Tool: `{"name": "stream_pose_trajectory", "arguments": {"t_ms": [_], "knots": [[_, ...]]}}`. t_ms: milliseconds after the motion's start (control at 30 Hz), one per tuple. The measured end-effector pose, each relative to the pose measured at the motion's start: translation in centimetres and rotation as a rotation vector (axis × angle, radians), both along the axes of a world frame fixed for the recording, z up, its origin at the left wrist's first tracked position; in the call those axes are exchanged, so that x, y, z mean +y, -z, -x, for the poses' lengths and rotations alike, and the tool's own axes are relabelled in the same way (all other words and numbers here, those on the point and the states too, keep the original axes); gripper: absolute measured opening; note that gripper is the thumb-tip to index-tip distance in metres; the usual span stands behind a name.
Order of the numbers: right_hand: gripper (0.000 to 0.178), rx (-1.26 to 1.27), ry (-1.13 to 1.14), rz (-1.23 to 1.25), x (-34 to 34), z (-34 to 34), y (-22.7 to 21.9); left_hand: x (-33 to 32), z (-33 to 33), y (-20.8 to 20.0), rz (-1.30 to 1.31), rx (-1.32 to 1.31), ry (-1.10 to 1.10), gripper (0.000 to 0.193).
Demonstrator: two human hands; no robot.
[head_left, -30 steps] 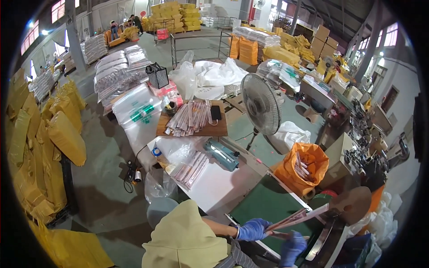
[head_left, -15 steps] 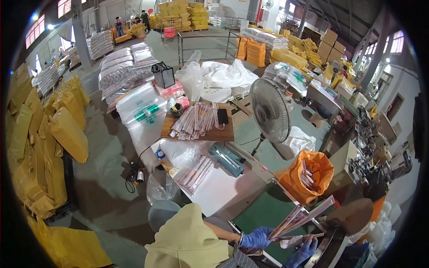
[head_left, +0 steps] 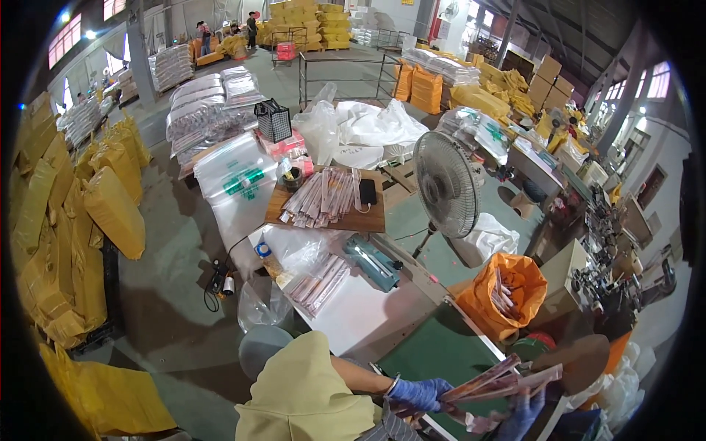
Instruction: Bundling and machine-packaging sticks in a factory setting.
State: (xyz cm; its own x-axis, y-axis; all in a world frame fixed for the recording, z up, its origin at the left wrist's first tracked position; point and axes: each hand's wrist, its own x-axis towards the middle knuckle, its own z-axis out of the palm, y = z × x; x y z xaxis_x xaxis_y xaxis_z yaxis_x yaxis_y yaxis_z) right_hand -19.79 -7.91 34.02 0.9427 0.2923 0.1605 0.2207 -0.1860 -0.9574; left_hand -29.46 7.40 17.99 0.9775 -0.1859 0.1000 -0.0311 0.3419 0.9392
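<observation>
My left hand [head_left: 421, 395], in a blue-purple glove, is closed round a fanned bunch of long, narrow, reddish-brown plastic packets [head_left: 507, 380]. Their far ends point to the right, above a green conveyor belt [head_left: 423, 353]. My right hand [head_left: 523, 415], gloved alike, is beside and below the bunch; its fingers are smeared and partly hidden, so its grip is unclear. A crumpled end of a packet [head_left: 482, 422] shows between the two hands. Close by, an orange woven sack [head_left: 482, 301] stands beyond the belt with similar packets inside.
On the white table [head_left: 353, 312] lie a packet stack [head_left: 321, 287] and a grey-green desktop device [head_left: 371, 262]. A wooden board [head_left: 276, 209] holds more packets and a black phone [head_left: 368, 192]. A fan [head_left: 445, 184] stands behind. A brown rounded plate [head_left: 581, 365] is right of my hands.
The packet bunch has tilted lower and to the right, and my right hand has shifted right. A red-and-green round thing now shows below the orange sack. The view has shifted slightly.
</observation>
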Motion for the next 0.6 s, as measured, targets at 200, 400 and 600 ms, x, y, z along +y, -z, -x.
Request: {"name": "stream_pose_trajectory", "arguments": {"t_ms": [200,400,600], "knots": [[0.034,-0.275,0.014,0.223,-0.9,-1.0,0.9,2.0,1.2,-3.9,-0.087,0.175,-0.016,0.034],[0.027,0.178,0.128,-0.082,-2.8,-4.1,1.0,3.1,1.1,-4.0,-0.039,0.129,-0.077,0.032],[0.017,0.279,-0.178,-0.255,-8.5,-7.6,3.3,5.0,1.6,-5.2,-0.087,0.21,0.059,0.029]]}}
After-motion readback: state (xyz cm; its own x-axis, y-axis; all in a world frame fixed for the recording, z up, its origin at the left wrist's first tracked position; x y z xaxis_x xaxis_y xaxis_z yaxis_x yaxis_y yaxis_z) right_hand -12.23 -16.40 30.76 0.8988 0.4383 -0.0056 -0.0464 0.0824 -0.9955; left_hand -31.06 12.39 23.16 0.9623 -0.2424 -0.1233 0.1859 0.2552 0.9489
